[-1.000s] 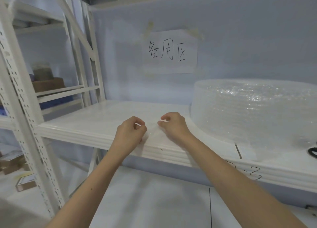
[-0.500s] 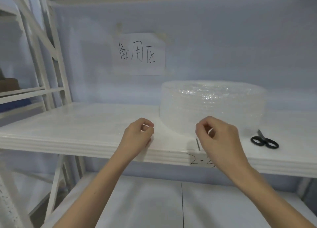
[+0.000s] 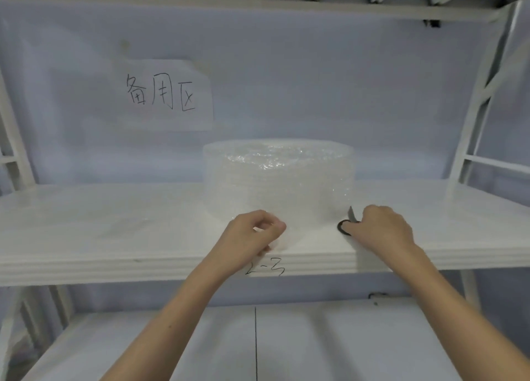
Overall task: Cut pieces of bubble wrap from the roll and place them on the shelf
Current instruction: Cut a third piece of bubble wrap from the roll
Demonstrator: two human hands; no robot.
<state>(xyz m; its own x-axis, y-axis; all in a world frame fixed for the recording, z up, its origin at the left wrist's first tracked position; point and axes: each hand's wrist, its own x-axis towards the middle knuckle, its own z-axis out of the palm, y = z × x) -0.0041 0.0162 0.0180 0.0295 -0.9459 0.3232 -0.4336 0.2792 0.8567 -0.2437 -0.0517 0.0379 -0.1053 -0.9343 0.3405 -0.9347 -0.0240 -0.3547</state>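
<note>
White shelf point(image 3: 114, 226) bears clear, squat bubble wrap roll point(image 3: 278, 177); left hand point(image 3: 252, 237) pinches its sheet, right hand point(image 3: 381, 228) grips scissors point(image 3: 345, 226).

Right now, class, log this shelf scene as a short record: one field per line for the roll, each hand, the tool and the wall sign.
roll: bubble wrap roll lying flat on the shelf
left hand: pinches the loose end of the wrap
right hand: on the scissors, grip hidden
sign: paper sign, handwritten, on the wall
</note>
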